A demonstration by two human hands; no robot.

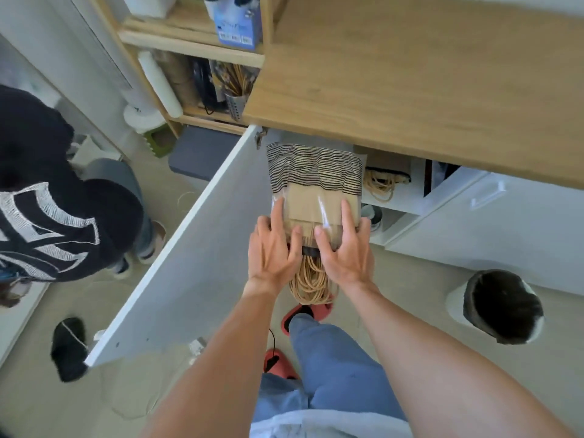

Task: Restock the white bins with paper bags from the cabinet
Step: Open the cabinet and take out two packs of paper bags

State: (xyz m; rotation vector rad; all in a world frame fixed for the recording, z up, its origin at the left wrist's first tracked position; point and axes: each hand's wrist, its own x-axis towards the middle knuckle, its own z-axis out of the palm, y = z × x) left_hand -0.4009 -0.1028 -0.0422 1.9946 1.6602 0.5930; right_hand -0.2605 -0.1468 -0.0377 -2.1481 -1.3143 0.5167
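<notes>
One plastic-wrapped bundle of paper bags (pixel 314 188) – tan, flat, its far end showing striped folded edges – jutted from the open cabinet (pixel 202 248) under the wooden tabletop (pixel 410 77). Two hands gripped it: left hand (pixel 273 248) and right hand (pixel 346 248), fingers spread flat against its sides. Twine handles (pixel 311 279) dangled below (individual bags uncountable).

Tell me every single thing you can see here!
Plastic-wrapped bundle of brown paper bags with striped edges and twine handles: one, at the cabinet opening.
White cabinet door: one, swung open, left.
Wooden countertop: one, above.
Wooden shelf unit: one, upper left.
Black-lined white bin: one, floor, right.
Person in dark top: one, left.
Red slippers: two, on the feet.
Left hand, right hand: gripping the bundle.
</notes>
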